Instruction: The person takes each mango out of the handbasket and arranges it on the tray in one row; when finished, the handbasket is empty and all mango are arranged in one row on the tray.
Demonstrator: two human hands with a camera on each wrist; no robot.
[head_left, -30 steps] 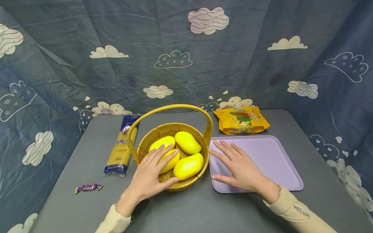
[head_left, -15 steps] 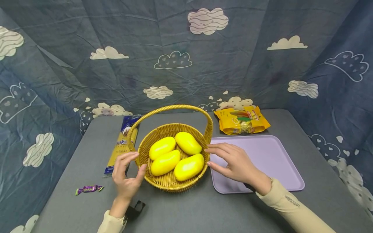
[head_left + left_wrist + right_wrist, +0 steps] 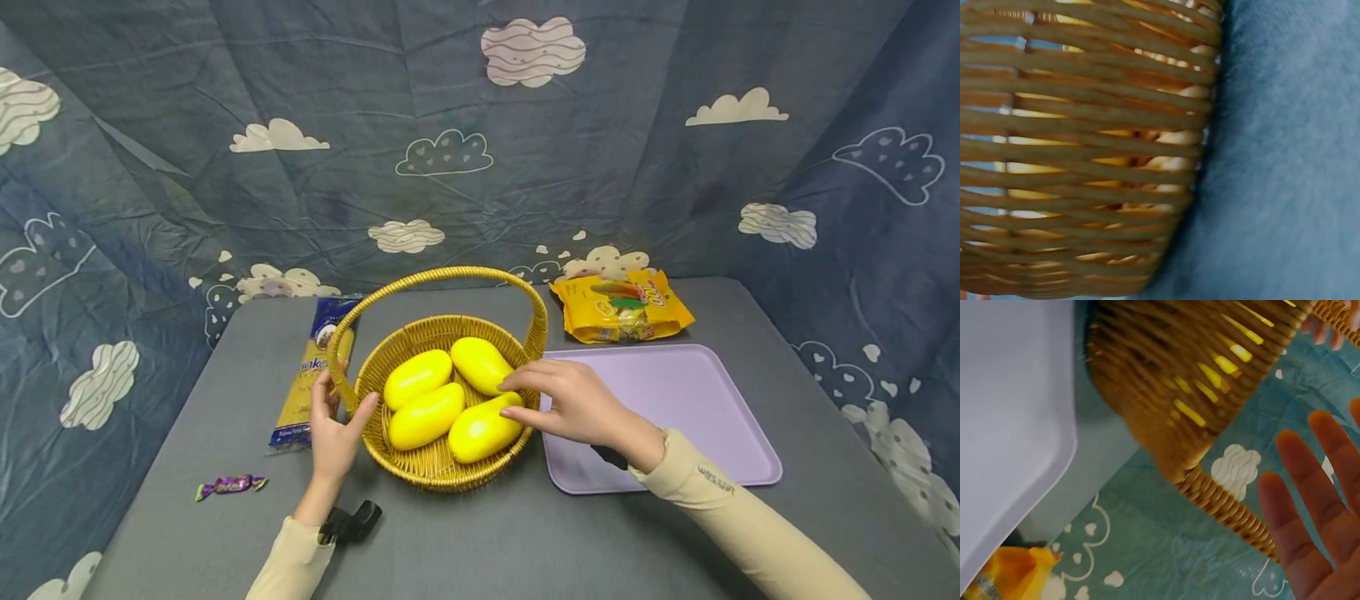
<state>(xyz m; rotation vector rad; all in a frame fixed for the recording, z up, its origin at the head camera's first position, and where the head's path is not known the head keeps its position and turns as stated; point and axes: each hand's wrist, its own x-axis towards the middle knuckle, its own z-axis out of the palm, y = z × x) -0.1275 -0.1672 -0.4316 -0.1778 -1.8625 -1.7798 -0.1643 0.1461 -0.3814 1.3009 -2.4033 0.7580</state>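
Observation:
A wicker basket [image 3: 438, 481] with a tall arched handle holds several smooth yellow mangoes [image 3: 483, 427]. My left hand [image 3: 332, 442] grips the basket's left side at the foot of the handle, thumb toward the rim and fingers on the outer side, partly hidden. In the left wrist view the woven basket wall [image 3: 1085, 125] fills most of the frame. Over the right rim reaches my right hand [image 3: 573, 404], its fingertips above the right-hand mangoes. The right wrist view shows its fingers [image 3: 1304, 506] extended and spread, apart from the basket.
A lilac tray [image 3: 675, 417] lies right of the basket, with a yellow candy bag [image 3: 624, 307] behind it. Left of the basket lies a spaghetti packet [image 3: 300, 400]. A purple wrapped candy [image 3: 231, 486] lies at the front left. A cloud-patterned curtain [image 3: 450, 100] hangs behind.
My left hand has moved left from above the mangoes to the basket's left side and taken hold there. My right hand has shifted left, from the tray over the basket's right rim.

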